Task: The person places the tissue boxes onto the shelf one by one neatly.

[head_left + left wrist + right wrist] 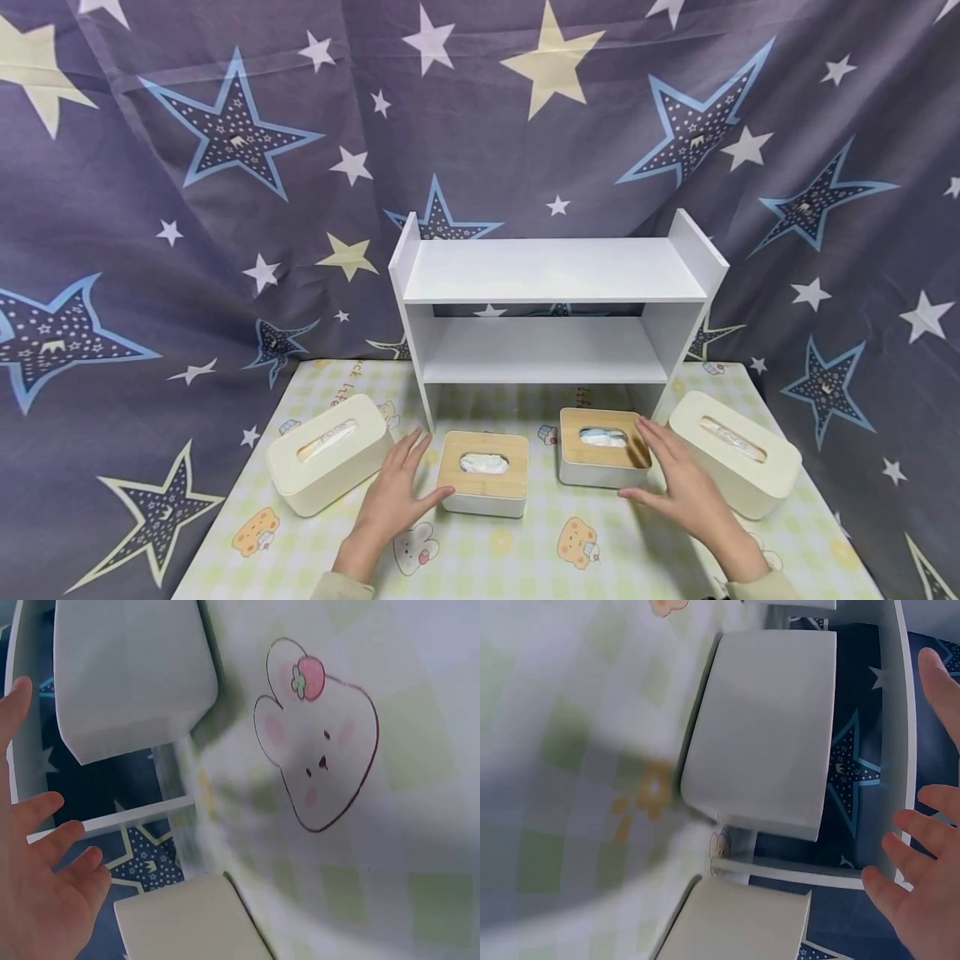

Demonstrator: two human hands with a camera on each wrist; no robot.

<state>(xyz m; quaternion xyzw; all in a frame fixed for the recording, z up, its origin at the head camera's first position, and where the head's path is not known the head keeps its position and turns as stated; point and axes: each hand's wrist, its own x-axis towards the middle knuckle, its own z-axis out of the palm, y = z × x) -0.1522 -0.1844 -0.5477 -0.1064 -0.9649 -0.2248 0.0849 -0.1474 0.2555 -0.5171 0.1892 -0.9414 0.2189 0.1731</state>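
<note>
My left hand (395, 493) has its fingers spread beside a small tissue box (486, 506) with a wooden lid and white sides. In the left wrist view, the fingers of that hand (46, 892) hold nothing. A second wood-lidded tissue box (602, 475) has bluish tissue in its slot. My right hand (688, 492) spreads its fingers at that box's right side, fingertips overlapping the lid's edge in the head view. Seen from the right wrist, the right hand (930, 870) has a gap between its fingers and the white box side (765, 727).
A white two-tier shelf (555, 268) stands behind the boxes. Longer cream tissue boxes sit outside each hand, one on the left (341, 475) and one on the right (738, 475). Beneath is a green checked tablecloth (525, 575); a starry curtain (480, 142) hangs behind.
</note>
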